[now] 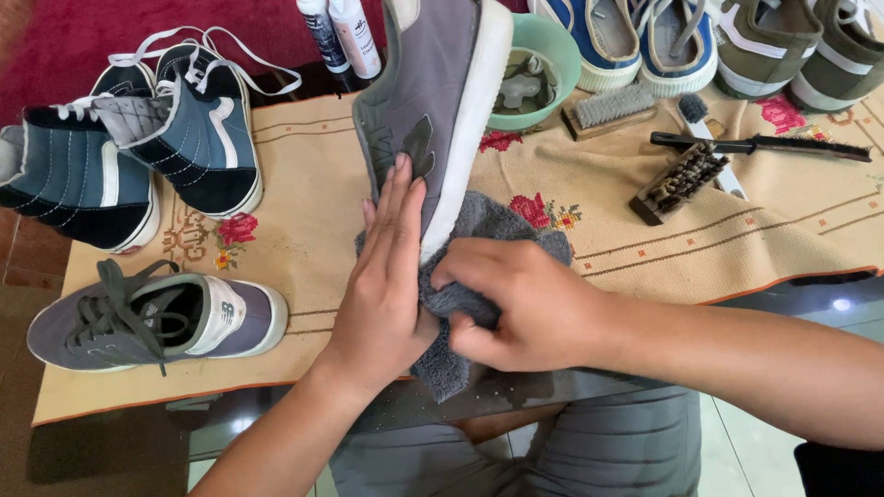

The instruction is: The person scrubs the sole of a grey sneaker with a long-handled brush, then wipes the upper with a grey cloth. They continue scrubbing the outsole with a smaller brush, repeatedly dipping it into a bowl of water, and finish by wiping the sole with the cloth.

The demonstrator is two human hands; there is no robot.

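Two hands point(387, 276) point(516, 304) on grey shoe point(433, 92), brushes point(677, 179) beside.

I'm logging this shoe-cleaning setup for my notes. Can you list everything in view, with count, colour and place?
Grey sneaker: one, grey with white sole, held up at centre.
Grey cloth: one, dark grey, under the sneaker's heel.
Matching grey sneaker: one, lower left on the mat.
High-top shoes: two, dark blue and black, upper left.
Blue shoes: two, top edge.
Olive shoes: two, top right.
Bowl: one, green, behind the sneaker.
Brushes: four, right of centre.
Bottles: two, white, top.
Mat: one, beige with red flowers.
Left hand: flat against the sneaker.
Right hand: grips the cloth.
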